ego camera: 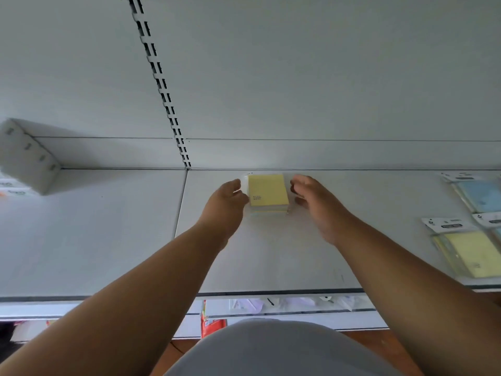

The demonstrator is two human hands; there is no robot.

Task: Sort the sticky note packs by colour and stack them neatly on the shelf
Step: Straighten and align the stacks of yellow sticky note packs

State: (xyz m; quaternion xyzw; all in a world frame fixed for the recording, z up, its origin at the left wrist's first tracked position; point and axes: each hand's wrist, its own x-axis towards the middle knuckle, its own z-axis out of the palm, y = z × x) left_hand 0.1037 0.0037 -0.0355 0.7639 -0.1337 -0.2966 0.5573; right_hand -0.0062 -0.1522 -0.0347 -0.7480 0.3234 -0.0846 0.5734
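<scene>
A small stack of yellow sticky note packs in clear wrappers lies near the back of the white shelf. My left hand is at the stack's left side, its fingers touching or almost touching the wrapper. My right hand hovers just right of the stack with curled fingers, a small gap between them and the packs. Neither hand holds anything. At the right edge lie more packs: a yellow pack near the front and a blue pack behind it.
A slotted upright runs up the white back panel. A white box-like shelf end juts in at the left. Below the front lip, a lower shelf holds pale packets and a red packet.
</scene>
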